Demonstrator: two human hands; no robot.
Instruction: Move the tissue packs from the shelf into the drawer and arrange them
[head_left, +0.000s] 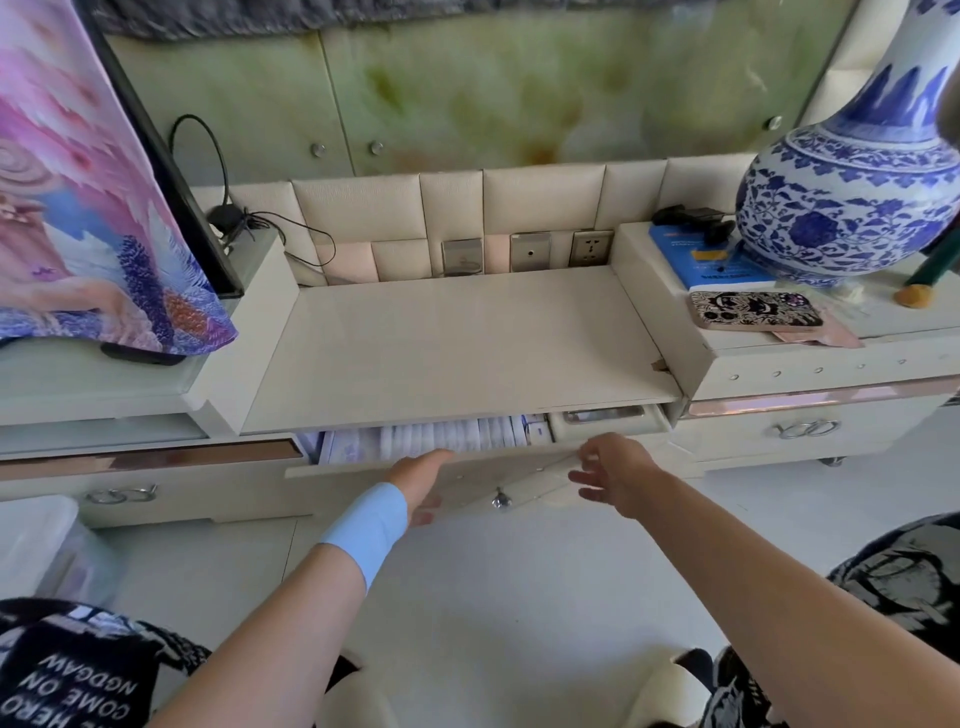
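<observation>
The cream drawer (524, 480) under the recessed shelf (457, 338) stands only slightly pulled out. In the gap lie several white tissue packs (441, 439) packed in a row, with a small tray (605, 418) at their right end. My left hand (423, 480), with a blue wristband, lies flat against the drawer's front edge, fingers together, holding nothing. My right hand (613, 475) hovers at the front's right part, fingers spread and empty. A small crystal knob (500, 500) sits between the two hands. No packs lie on the shelf.
A large blue-and-white vase (852, 197), a blue box (717, 265) and a phone (758, 310) stand on the right cabinet top. A screen draped in patterned cloth (93, 208) stands at left. Wall sockets (530, 251) line the shelf's back. White floor lies below.
</observation>
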